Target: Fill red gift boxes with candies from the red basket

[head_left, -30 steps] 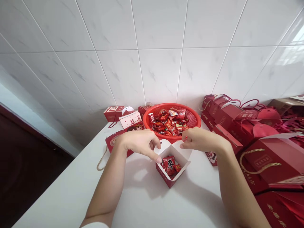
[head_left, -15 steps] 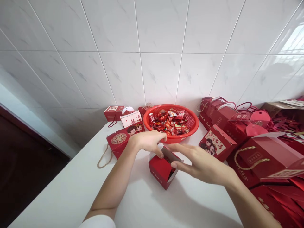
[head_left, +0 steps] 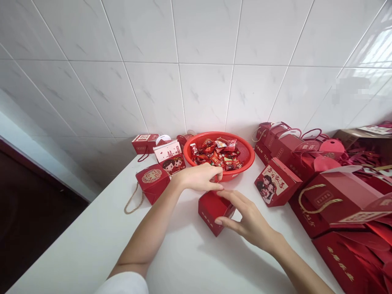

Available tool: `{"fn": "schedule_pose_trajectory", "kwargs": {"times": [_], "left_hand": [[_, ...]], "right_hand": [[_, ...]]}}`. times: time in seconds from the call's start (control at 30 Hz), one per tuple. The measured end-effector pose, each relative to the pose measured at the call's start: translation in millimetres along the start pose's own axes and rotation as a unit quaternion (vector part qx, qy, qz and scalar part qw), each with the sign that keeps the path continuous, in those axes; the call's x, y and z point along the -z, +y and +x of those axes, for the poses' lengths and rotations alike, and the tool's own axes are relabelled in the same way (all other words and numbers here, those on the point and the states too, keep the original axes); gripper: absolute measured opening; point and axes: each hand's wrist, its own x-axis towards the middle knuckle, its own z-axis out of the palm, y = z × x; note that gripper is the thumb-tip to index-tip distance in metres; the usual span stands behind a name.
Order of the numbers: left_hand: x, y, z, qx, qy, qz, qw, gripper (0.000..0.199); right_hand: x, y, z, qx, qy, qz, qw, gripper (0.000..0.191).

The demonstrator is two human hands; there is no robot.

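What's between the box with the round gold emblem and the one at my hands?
Your left forearm crosses there in the head view, with bare white table beside it.

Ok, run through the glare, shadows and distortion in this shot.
Head view: bright window-like glare at the upper right of the wall; soft shadows on the table, right of the box; near-black lower left; tile lines slanting outward toward the sides, suggesting wide-angle stretch; a blocky, pixelated patch below the glare.

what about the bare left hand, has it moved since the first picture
Yes, the left hand has moved rightward, judged against the round red plastic basket.
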Motion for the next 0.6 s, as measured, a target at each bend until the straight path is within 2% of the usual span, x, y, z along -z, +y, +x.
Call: {"fn": "schedule_pose_trajectory", "kwargs": {"times": [0.17,0.27,0.37,0.47,0.6], "left_hand": [[-1.9,9.3,1.8,-0.040,0.002,-0.005,0.999,0.017],[-3.8,8.8,3.7,-0.070,-0.035,-0.028,0.997,0.016],[-7.4,5.6,7.1,-0.079,-0.070,-0.015,0.994,0.017],[-12.1,4.1,11.1,-0.058,-0.090,-0.014,0.994,0.012],[-17.9,8.6,14.9,-0.029,-0.090,-0.008,0.995,0.014]], "right_hand": [[-10.3,15.5,1.5,-0.072,0.082,0.021,0.994,0.065],[-15.4,23.2,0.5,-0.132,0.087,0.024,0.987,0.077],[-17.7,26.2,-1.3,-0.165,0.071,0.033,0.983,0.076],[-18.7,25.1,-2.1,-0.168,0.075,0.036,0.982,0.073],[-19.1,19.1,-1.0,-0.157,0.096,0.031,0.982,0.063]]}}
